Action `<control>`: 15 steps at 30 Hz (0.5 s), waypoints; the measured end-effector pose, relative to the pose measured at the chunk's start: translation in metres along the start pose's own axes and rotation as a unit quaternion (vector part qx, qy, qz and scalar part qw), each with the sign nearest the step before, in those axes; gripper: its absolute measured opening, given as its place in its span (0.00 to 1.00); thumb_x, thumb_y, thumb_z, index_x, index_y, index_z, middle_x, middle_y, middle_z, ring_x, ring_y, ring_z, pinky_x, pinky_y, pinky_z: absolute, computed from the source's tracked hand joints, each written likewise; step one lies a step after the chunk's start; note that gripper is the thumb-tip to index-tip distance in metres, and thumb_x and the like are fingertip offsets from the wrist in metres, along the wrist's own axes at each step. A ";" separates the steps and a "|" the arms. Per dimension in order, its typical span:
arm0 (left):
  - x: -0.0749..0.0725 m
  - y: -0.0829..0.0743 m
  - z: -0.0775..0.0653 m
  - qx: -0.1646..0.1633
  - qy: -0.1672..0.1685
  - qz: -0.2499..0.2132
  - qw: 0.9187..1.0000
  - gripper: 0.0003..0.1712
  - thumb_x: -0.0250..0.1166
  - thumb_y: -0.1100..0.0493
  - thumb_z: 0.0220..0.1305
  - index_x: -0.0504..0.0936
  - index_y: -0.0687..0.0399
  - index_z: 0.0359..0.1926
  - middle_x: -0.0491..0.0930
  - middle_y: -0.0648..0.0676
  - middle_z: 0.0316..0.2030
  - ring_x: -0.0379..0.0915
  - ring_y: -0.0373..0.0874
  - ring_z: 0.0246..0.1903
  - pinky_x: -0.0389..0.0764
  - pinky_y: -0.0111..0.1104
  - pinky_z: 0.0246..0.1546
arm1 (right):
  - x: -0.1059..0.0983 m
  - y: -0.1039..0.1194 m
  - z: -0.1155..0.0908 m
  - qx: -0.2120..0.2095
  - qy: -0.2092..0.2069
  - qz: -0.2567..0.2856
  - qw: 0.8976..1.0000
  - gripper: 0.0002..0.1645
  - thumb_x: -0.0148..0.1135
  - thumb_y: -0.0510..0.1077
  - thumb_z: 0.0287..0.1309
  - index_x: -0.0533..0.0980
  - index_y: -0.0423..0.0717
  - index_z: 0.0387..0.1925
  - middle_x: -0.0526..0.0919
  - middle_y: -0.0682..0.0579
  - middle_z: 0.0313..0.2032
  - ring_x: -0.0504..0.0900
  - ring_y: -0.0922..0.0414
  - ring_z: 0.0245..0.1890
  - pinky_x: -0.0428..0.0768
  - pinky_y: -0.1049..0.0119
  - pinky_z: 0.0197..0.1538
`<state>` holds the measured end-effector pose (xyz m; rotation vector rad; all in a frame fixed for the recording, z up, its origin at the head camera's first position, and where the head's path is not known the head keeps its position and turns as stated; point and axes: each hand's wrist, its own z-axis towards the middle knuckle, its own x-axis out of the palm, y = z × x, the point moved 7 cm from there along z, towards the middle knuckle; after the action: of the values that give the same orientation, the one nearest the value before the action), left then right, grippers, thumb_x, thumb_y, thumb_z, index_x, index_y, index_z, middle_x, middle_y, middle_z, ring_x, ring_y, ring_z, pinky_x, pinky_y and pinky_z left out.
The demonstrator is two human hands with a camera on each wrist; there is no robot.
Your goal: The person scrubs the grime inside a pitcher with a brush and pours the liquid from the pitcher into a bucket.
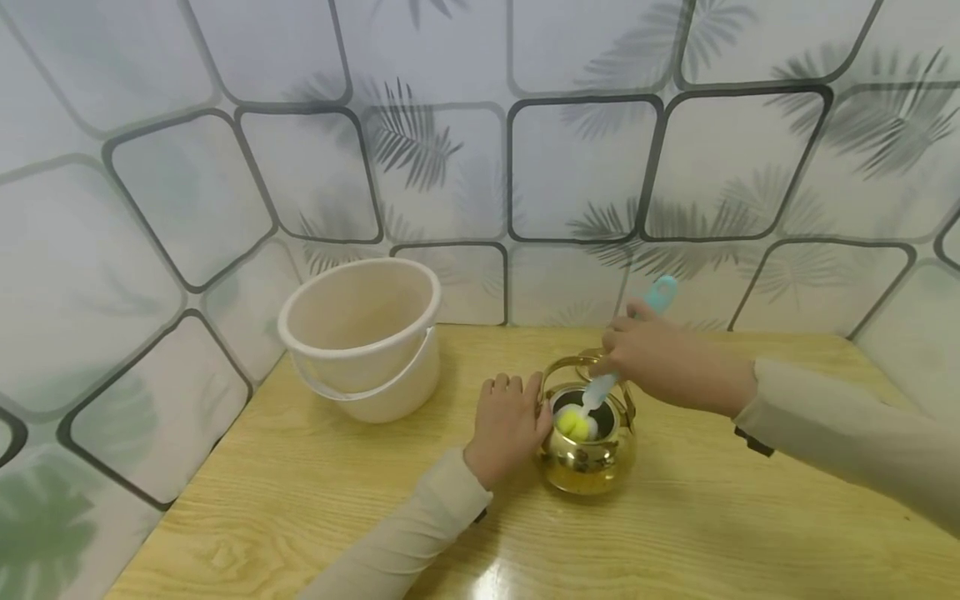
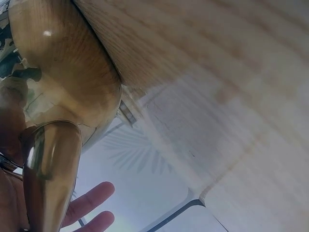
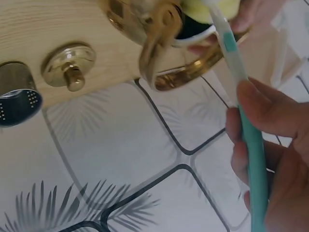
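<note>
My right hand (image 1: 656, 354) grasps the turquoise brush (image 3: 255, 159), shaft pinched between thumb and curled fingers, slanting down into the kettle (image 1: 588, 468). Sponge head (image 1: 574, 423), yellow and white, sits in the kettle's mouth. My left hand (image 1: 510, 427) grasps nothing: fingers straight, flat beside the kettle, thumb side against its wall; left wrist view shows the spout (image 2: 52, 166) in front of the palm. Kettle is upright on the wooden table (image 1: 735, 500), right of the white bucket (image 1: 397, 393). Lid (image 3: 67, 65) lies off it, next to a metal cup (image 3: 18, 89).

Handling: brush looks like plastic, so probably light, fairly stiff along the shaft, soft only at the sponge. Best hold is mid-shaft, about where I have it; gripping near the head would likely jam my knuckles on the rim. Kettle looks like thin polished metal: rigid, moderate weight at most, probably slippery if wet, likely to dent or scratch before it breaks. Round belly gives little purchase, so I'd brace it at the side near the spout and lift by the hoop handle (image 3: 207, 64). Can't tell whether there's water inside.
</note>
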<state>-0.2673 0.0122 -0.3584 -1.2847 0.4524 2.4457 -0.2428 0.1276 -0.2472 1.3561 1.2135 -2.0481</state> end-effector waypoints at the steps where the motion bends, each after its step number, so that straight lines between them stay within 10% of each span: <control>1: 0.000 0.000 0.000 0.000 0.003 -0.002 1.000 0.20 0.51 0.46 0.63 0.77 0.51 0.48 0.78 0.51 0.24 0.72 0.45 0.28 0.71 0.35 0.33 | 0.000 0.003 -0.003 0.001 -0.009 -0.017 1.000 0.22 0.75 0.41 0.32 0.84 0.62 0.36 0.83 0.55 0.29 0.75 0.56 0.31 0.62 0.61 0.39; 15: -0.001 0.001 -0.001 -0.029 0.012 -0.016 0.999 0.20 0.52 0.46 0.63 0.76 0.52 0.49 0.81 0.53 0.28 0.75 0.47 0.31 0.73 0.36 0.35 | -0.002 0.041 -0.020 -0.072 -0.094 -0.263 0.958 0.21 0.74 0.42 0.37 0.80 0.44 0.38 0.82 0.49 0.33 0.73 0.51 0.38 0.67 0.60 0.49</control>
<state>-0.2666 0.0109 -0.3585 -1.3353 0.3664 2.4367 -0.2020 0.1215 -0.2666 0.8025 1.7318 -2.3061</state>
